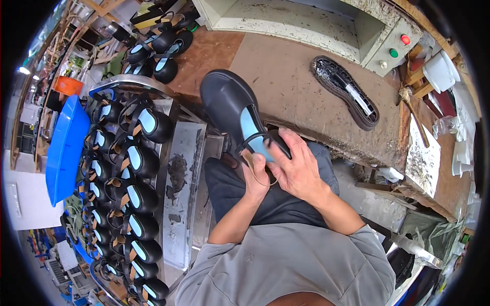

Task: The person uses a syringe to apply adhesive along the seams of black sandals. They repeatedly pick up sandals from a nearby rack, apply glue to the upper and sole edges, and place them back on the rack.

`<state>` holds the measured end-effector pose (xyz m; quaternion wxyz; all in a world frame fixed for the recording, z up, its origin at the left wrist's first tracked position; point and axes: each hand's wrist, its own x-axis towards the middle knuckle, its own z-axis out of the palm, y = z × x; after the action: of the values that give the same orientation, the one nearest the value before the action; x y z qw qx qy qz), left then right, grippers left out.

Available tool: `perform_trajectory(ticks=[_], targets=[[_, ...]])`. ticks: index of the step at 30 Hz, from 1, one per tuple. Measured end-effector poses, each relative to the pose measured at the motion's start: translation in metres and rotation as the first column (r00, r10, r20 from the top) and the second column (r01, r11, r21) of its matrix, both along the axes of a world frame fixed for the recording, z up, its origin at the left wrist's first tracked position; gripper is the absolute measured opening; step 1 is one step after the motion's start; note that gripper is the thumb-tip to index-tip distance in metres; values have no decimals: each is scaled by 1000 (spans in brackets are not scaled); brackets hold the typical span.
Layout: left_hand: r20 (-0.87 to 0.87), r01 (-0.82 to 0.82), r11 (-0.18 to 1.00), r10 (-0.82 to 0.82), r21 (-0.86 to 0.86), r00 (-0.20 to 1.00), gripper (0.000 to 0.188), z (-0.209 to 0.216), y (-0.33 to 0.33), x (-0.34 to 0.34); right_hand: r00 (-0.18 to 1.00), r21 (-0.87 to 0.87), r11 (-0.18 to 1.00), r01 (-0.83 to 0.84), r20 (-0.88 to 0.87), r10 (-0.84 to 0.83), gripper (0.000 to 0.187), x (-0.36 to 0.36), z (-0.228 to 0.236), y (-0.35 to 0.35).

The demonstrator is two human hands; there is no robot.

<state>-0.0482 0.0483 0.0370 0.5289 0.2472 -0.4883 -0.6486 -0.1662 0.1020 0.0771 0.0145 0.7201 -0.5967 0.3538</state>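
Note:
A black shoe with a pale blue insole is held over my lap, its rounded toe pointing away and a little left. My left hand is closed on the heel end, the thumb up beside the insole. A tan-lined strap loops down beside that hand. My right hand grips the heel from the right, its fingers bent over the shoe's edge near the thin dark strap. The underside of the shoe and some fingertips are hidden. On the bench beyond lies a dark shoe sole, hollow side up, with a pale strip inside.
To my left a metal rack carries rows of similar black shoes. More shoes sit at the bench's far left. A blue tray stands beyond the rack. A pale box with buttons borders the brown bench; a hammer lies right.

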Motion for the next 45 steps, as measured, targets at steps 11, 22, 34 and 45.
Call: perform_trajectory(ticks=[11, 22, 34, 45], targets=[[-145, 2, 790, 111, 613, 983, 36, -15, -18, -15, 954, 238, 929, -282, -33, 298, 37, -28, -18, -25], [-197, -127, 893, 231, 431, 953, 37, -30, -29, -38, 675, 229, 678, 699, -524, -519, 46, -202, 14, -21], [-190, -88, 922, 170, 378, 967, 37, -66, -39, -47, 832, 415, 723, 553, -217, -511, 39, -241, 31, -34], [-253, -90, 911, 205, 402, 946, 51, -69, -44, -47, 660, 200, 873, 445, -732, -169, 49, -224, 47, -42]])
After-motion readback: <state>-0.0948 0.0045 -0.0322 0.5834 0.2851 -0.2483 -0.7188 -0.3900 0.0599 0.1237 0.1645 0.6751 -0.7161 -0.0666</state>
